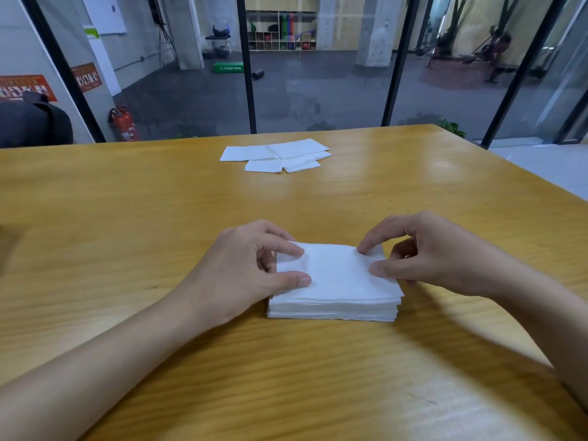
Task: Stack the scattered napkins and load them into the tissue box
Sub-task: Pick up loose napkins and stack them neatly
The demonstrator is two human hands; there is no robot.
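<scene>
Near the middle of the yellow wooden table (127,224), close in front of the person, a stack of white square paper napkins (337,281) lay flat on the wood. Its outline was close to square, a little wider than deep, so its longer axis ran left to right across the view. Its layered near edge faced the person and sat roughly square to them.

The left hand (245,268) held the stack at its left edge. Thumb and forefinger were curled over onto the top sheet, and the other fingers were tucked against the left side. The right hand (439,256) met the stack at the opposite edge. The forefinger tip rested on the far right corner of the top sheet and the thumb tip lay on the right edge. Its remaining fingers were curled just beside that side. Whether they touched the stack could not be told.

Farther back on the table, well apart from the stack, several loose white paper napkins (276,157) lay flat and overlapping in a band stretched left to right
</scene>
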